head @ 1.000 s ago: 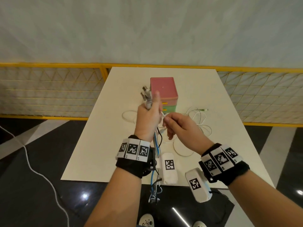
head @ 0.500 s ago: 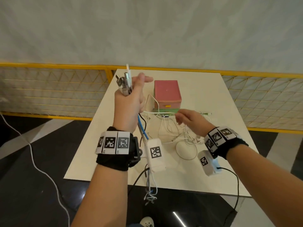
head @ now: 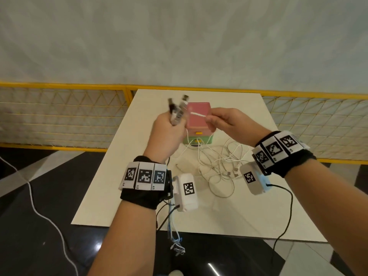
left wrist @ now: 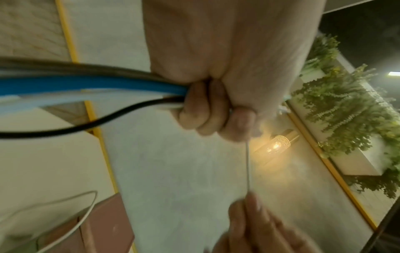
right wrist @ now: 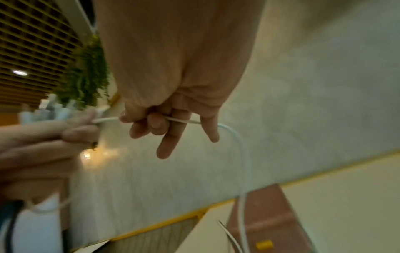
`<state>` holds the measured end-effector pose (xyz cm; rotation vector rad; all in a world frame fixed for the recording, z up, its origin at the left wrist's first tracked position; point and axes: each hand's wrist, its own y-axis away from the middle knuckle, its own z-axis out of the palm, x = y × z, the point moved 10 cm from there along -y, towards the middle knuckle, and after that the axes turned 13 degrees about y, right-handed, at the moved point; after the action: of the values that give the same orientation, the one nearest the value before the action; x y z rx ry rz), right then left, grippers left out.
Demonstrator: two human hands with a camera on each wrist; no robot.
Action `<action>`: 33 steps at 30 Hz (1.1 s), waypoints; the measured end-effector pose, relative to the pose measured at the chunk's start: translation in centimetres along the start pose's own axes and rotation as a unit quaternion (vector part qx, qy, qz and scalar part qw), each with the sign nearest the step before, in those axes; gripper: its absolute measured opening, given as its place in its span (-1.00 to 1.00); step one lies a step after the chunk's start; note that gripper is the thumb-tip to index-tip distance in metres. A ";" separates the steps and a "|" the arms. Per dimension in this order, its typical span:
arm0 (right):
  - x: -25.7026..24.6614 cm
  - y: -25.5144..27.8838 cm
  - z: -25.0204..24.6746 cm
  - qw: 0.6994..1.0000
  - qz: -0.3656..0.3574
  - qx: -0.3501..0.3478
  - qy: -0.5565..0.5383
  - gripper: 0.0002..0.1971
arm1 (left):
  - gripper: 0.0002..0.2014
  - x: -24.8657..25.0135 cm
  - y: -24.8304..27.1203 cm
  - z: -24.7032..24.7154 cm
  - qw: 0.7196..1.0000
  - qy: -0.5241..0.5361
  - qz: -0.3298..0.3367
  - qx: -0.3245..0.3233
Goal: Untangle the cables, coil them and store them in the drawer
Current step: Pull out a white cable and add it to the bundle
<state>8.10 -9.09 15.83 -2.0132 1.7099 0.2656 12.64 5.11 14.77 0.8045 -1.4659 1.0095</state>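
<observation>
My left hand (head: pixel 169 130) is raised above the table and grips a bunch of cables, their plug ends (head: pixel 178 109) sticking up out of the fist. Blue, grey and black cables (left wrist: pixel 86 85) run from that fist past my wrist. My right hand (head: pixel 223 120) pinches a thin white cable (head: pixel 197 114) stretched between both hands; in the right wrist view the white cable (right wrist: pixel 184 120) passes through its curled fingers and loops down. A tangle of white cables (head: pixel 217 162) lies on the table. The pink and green drawer box (head: pixel 199 124) stands behind my hands.
The white table (head: pixel 249 212) has a near edge just below my wrists. A yellow mesh railing (head: pixel 59 116) runs behind it. Cable ends (head: pixel 175 242) dangle from my left wrist over the dark floor. A white cord (head: pixel 39 212) lies on the floor at left.
My right hand rose from the table up to my left hand, drawing the white cable taut in front of the box. My left hand shifted right and lower with its bunch.
</observation>
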 end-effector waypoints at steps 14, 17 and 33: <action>-2.9 0.4 0.3 0.993 -0.061 -0.017 0.103 -0.78 | -0.51 0.0 0.6 3.0 0.983 -0.162 0.011 -0.079; -1.3 0.4 -0.2 0.996 -0.030 -0.025 0.079 -0.76 | -0.60 1.0 0.0 0.9 0.984 -0.175 0.028 -0.027; -0.2 -1.3 -2.1 0.997 -0.015 0.015 0.071 -0.75 | -0.64 3.8 -0.8 -0.4 0.987 -0.145 0.066 0.031</action>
<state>8.97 -9.78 18.00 -2.0784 1.7543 0.0890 12.97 5.39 18.68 0.9399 -1.7618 1.0736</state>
